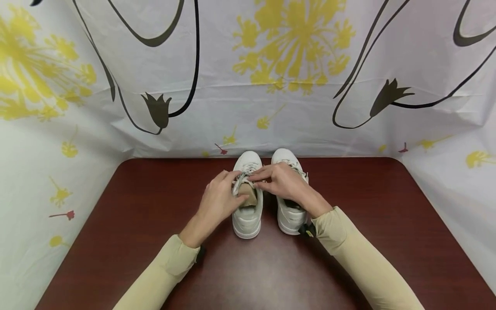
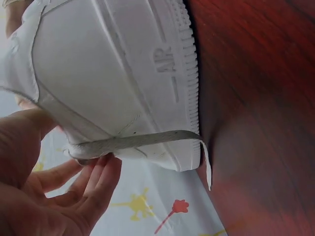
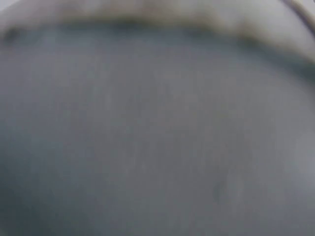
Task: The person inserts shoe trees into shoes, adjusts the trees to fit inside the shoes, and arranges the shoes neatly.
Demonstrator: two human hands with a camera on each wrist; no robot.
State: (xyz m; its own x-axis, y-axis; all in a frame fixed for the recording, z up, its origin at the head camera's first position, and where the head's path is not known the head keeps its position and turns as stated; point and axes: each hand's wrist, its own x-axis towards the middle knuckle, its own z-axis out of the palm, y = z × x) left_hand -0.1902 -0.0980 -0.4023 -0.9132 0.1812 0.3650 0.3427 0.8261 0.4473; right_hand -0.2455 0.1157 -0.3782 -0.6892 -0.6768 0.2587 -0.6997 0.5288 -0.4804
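Note:
Two white sneakers stand side by side, toes toward the back. My left hand (image 1: 218, 193) is at the left sneaker (image 1: 246, 224), fingertips at the eyelet edge and thumb spread over the tan stuffing (image 1: 248, 194) in its opening. My right hand (image 1: 280, 181) reaches in from the other side and pinches at the laces (image 1: 245, 175). In the left wrist view, fingers (image 2: 106, 177) touch the shoe's upper edge, and a loose flat shoelace (image 2: 142, 141) hangs across its side down to the table. The right wrist view shows only a blurred grey surface close up.
The right sneaker (image 1: 288, 221) stands beneath my right forearm, close beside the left one. Both are on a dark red-brown table (image 1: 155, 206). A white patterned cloth (image 1: 217, 112) hangs right behind the toes and along both sides.

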